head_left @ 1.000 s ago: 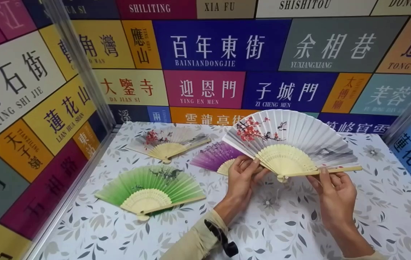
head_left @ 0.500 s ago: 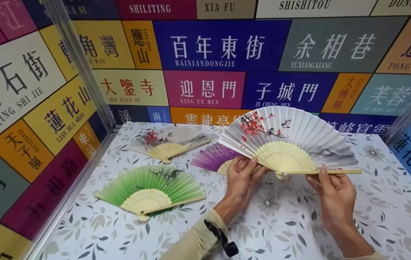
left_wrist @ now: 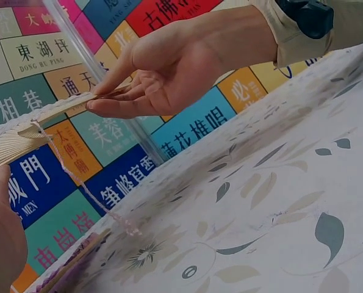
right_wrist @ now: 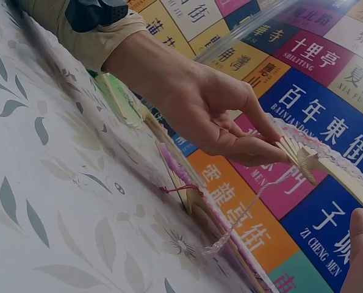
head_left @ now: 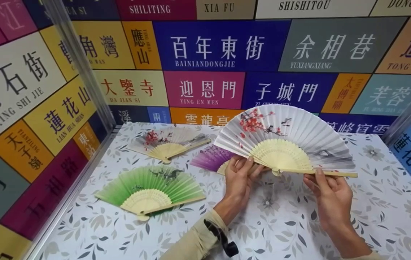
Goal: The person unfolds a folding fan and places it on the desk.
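A spread white folding fan [head_left: 292,126] with red blossoms and pale bamboo ribs is held up over the table. My left hand [head_left: 239,182] pinches its left edge between thumb and fingers. The right hand [head_left: 335,198] pinches the bamboo guard stick along its right lower edge. In the left wrist view the right hand [left_wrist: 175,67] grips the guard's end, and a pale tassel cord [left_wrist: 77,177] hangs from the pivot. The right wrist view has the left hand [right_wrist: 212,110] pinching the ribs near the pivot. Behind the left hand lies a purple fan [head_left: 209,159], partly hidden.
A green fan [head_left: 154,184] lies spread at the left of the table [head_left: 281,231], which has a leaf-patterned cover. Farther back rests another white blossom fan [head_left: 176,139]. Printed sign panels [head_left: 219,45] stand behind and to the left.
The held white fan has shifted slightly left and up, its right guard now tilting a little downward to the right. Both hands have moved slightly left with it. The other fans stay put.
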The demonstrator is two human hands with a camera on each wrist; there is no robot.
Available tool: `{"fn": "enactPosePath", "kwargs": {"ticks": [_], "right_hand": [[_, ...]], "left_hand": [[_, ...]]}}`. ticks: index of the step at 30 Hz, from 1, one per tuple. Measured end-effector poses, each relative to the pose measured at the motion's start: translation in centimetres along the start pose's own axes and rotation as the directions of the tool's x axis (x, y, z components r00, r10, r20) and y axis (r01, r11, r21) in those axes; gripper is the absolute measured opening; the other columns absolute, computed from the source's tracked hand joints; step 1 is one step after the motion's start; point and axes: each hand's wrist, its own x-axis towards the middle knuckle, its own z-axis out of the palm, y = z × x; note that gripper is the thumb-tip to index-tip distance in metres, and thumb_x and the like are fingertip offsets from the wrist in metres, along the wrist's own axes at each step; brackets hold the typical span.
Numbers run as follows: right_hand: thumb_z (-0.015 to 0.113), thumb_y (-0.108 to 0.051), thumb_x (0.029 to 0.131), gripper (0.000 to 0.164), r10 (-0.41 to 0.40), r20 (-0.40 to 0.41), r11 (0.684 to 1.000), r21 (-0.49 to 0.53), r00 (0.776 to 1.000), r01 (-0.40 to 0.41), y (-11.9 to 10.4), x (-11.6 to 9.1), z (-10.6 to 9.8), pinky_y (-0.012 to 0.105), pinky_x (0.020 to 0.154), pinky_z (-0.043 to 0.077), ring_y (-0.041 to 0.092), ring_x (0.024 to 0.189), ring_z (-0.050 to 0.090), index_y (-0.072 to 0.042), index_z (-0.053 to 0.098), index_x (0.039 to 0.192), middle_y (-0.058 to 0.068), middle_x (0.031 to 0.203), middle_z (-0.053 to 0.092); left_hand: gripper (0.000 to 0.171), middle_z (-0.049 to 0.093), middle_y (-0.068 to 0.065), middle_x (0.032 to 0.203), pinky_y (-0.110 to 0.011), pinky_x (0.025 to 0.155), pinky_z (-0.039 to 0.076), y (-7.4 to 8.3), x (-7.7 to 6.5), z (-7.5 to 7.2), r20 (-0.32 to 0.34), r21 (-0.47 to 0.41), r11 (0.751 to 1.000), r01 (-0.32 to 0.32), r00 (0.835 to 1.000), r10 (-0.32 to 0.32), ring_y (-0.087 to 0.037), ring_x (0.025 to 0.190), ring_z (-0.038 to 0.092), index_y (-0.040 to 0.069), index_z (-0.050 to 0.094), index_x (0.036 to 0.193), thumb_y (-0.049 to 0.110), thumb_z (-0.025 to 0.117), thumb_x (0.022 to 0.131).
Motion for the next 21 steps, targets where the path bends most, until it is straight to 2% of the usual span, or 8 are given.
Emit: {"fn": "enactPosePath", "kwargs": {"ticks": [10,17,21], "right_hand": [[0.070,-0.018,0.094,0.047,0.032,0.040,0.999,0.043,0.999,-0.033,0.43,-0.10,0.04,0.028,0.089,0.063,0.019,0.092,0.074,0.001,0.045,0.129,0.011,0.101,0.074],[0.061,-0.011,0.100,0.039,0.047,0.184,0.979,0.188,0.982,-0.083,0.36,0.16,-0.40,0.026,0.090,0.062,0.020,0.094,0.074,0.000,0.043,0.133,0.010,0.107,0.070],[0.057,-0.007,0.102,0.024,0.069,0.227,0.953,0.273,0.971,-0.131,0.26,0.22,-0.59,0.027,0.089,0.064,0.023,0.094,0.073,-0.001,0.052,0.125,0.012,0.106,0.069]], "left_hand": [[0.037,0.060,-0.023,0.130,-0.044,0.099,0.059,0.44,0.00,0.26,-0.044,-0.010,1.000,0.008,0.999,-0.009,-0.034,0.113,0.068,-0.001,0.049,0.132,0.003,0.062,0.097],[0.030,0.061,-0.022,0.131,-0.041,0.100,0.059,0.68,-0.12,0.42,-0.054,-0.030,0.999,0.021,0.998,-0.023,-0.033,0.116,0.068,0.000,0.049,0.129,0.004,0.058,0.100],[0.029,0.062,-0.023,0.128,-0.044,0.098,0.059,0.70,-0.16,0.34,-0.044,-0.007,1.000,0.011,0.999,-0.012,-0.034,0.115,0.068,0.000,0.048,0.126,0.005,0.058,0.100]]}}
